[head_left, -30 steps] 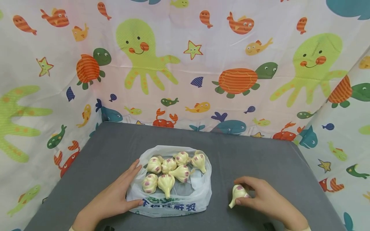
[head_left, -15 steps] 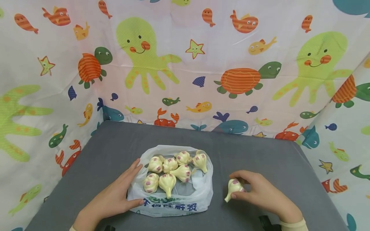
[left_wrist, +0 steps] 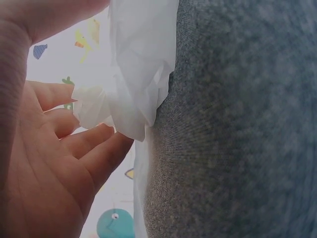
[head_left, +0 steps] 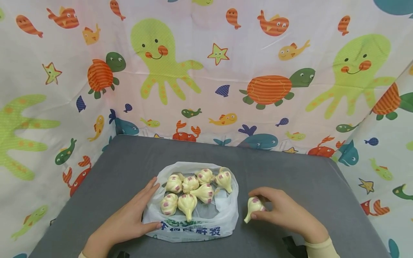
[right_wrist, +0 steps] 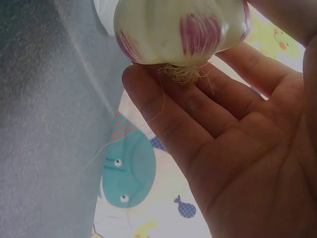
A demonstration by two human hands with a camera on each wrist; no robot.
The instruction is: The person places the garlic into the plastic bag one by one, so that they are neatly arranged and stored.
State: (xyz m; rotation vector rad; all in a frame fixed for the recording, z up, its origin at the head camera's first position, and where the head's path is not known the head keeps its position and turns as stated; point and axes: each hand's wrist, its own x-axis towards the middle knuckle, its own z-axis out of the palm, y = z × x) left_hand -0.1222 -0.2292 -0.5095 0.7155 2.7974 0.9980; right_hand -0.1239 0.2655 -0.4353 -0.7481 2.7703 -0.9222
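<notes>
A white plastic bag [head_left: 228, 220] with printed characters on its front lies with its mouth spread wide. Several pale, purple-marked garlic bulbs [head_left: 187, 204] sit inside it. My left hand [head_left: 129, 215] rests along the bag's left side, fingers extended and thumb at the front corner. In the left wrist view, those fingers touch the crumpled plastic [left_wrist: 136, 74]. To the right of the bag, my right hand [head_left: 280, 211] holds one garlic bulb [head_left: 255, 206] between thumb and fingers, stem toward the lower left. Its stringy roots [right_wrist: 183, 73] show in the right wrist view, above the fingers.
A dark grey cloth [head_left: 284, 172] covers the table beneath everything. Around its back and sides hangs a white curtain [head_left: 193, 43] printed with sea animals. A black strap piece [head_left: 293, 247] is at my right wrist.
My right hand has moved left with the garlic bulb, and slightly away from me, closer to the bag. The left hand and the bag stay in place.
</notes>
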